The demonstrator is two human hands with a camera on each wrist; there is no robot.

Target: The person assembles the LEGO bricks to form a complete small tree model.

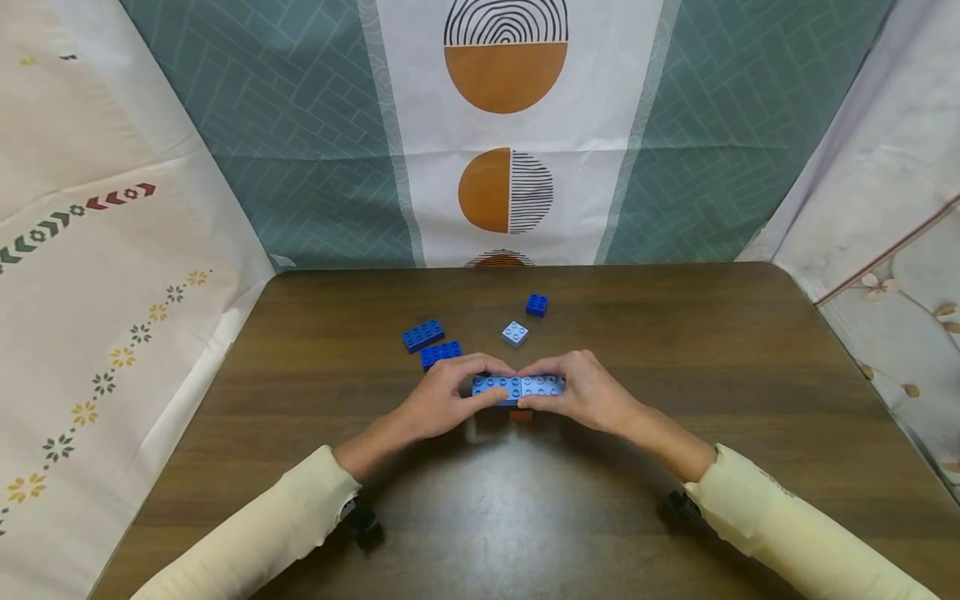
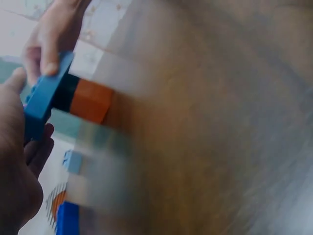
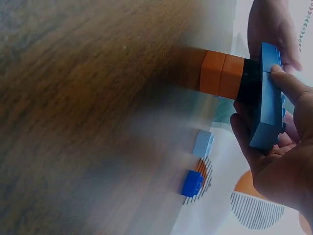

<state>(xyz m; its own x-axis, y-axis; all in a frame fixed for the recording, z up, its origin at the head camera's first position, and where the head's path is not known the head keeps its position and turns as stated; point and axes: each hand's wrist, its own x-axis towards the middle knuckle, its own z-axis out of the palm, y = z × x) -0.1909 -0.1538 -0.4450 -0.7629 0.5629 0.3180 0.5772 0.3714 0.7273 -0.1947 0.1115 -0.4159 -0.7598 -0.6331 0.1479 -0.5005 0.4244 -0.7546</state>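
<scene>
Two light blue toy building bricks sit end to end in a row, studs up, at the middle of the table. My left hand [image 1: 442, 396] holds the left brick [image 1: 483, 382], thumb in front and fingers behind. The right brick [image 1: 542, 386] is pinched by my right hand [image 1: 592, 392], its thumb on the front face near the seam. Beneath the row, in the right wrist view, is a narrow column: a dark brick [image 3: 250, 81] over two orange bricks [image 3: 221, 73]. From the head, only a bit of orange [image 1: 521, 414] shows below the row.
Behind the left hand lie two dark blue bricks, one farther back [image 1: 423, 335] and one partly hidden by the hand [image 1: 439, 353]. A small pale blue brick [image 1: 514, 334] and a small dark blue brick [image 1: 536, 305] lie beyond the column. Patterned cloth [image 1: 322, 167] hangs behind the table.
</scene>
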